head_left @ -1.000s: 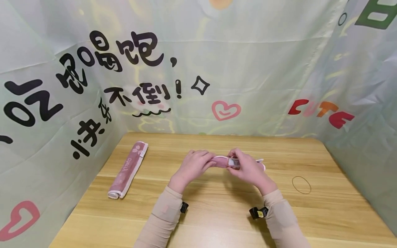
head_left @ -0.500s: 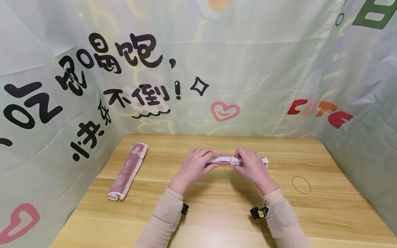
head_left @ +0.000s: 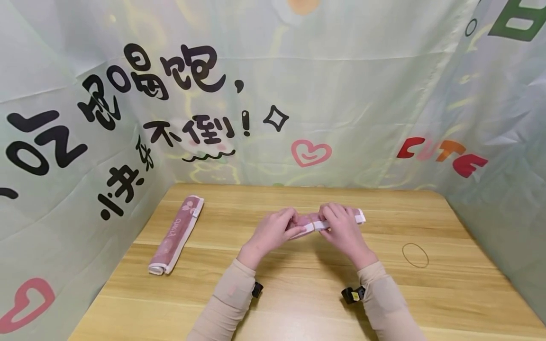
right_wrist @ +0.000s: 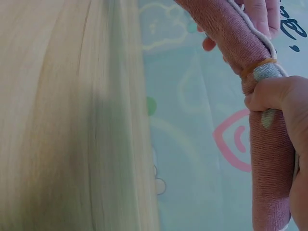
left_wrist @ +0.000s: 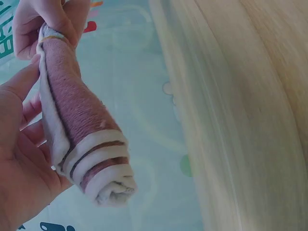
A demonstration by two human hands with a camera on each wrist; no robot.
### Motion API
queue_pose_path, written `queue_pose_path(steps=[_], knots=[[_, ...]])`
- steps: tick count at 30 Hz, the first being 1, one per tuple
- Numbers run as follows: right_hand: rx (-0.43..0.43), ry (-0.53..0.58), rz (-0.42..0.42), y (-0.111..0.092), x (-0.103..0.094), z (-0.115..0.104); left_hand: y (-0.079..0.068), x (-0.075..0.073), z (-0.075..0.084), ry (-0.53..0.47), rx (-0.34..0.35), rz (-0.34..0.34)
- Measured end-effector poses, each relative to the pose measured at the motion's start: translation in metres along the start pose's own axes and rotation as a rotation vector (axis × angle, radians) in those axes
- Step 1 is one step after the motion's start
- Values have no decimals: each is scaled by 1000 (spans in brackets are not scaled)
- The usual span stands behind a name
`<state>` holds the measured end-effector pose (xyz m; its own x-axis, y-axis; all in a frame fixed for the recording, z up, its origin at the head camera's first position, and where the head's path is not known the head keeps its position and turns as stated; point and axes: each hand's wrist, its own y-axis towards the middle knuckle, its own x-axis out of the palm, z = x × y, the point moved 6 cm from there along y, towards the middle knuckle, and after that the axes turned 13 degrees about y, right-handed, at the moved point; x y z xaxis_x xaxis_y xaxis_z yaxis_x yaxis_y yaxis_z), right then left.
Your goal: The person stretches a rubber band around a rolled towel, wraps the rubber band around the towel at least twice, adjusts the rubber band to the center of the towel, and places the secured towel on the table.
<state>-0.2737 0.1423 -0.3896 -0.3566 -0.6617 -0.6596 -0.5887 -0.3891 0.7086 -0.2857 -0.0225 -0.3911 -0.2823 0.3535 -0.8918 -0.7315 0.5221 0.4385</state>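
Observation:
A pink rolled towel [head_left: 304, 219] with a white edge is held up crosswise over the table in the head view. An orange-brown rubber band [right_wrist: 257, 66] circles it around the middle. My left hand [head_left: 270, 233] holds the left part of the roll between thumb and fingers. In the left wrist view, the white-striped end of the towel [left_wrist: 113, 166] sticks out past that palm. Just right of the band, my right hand [head_left: 344, 229] grips the roll, its thumb [right_wrist: 269, 94] pressed beside the band.
A second rolled pink towel [head_left: 176, 237] with lettering lies on the left of the wooden table [head_left: 298, 308]. On the right lies a loose thin rubber band [head_left: 403, 252]. Printed curtains [head_left: 362, 104] stand behind the table and on both sides.
The roll has been turned in the hands, so its white edge and the band face the camera. Its left end has dipped. The left hand has shifted slightly right.

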Motion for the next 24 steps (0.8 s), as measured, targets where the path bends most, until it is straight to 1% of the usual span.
queue_pose_path(steps=[3,8,11,14,18,21,22,24], knots=[[-15,-8,22,0,-1,-1,0,2,-2,-28,-42,-50],[-29,-12,69,0,-4,0,0,5,-4,-46,-62,-111],[-18,-12,89,0,-6,1,-1,6,-6,-52,-71,-154],[10,-21,91,0,-8,2,-1,6,-8,-54,-91,-184],[45,-39,71,-1,-7,6,-2,4,-11,-53,-116,-190],[52,-50,52,-2,-6,8,-2,2,-13,-46,-116,-173],[45,-81,43,-3,-6,9,-2,1,-13,-46,-113,-167],[49,-84,28,-3,-6,11,-2,-1,-14,-45,-105,-152]])
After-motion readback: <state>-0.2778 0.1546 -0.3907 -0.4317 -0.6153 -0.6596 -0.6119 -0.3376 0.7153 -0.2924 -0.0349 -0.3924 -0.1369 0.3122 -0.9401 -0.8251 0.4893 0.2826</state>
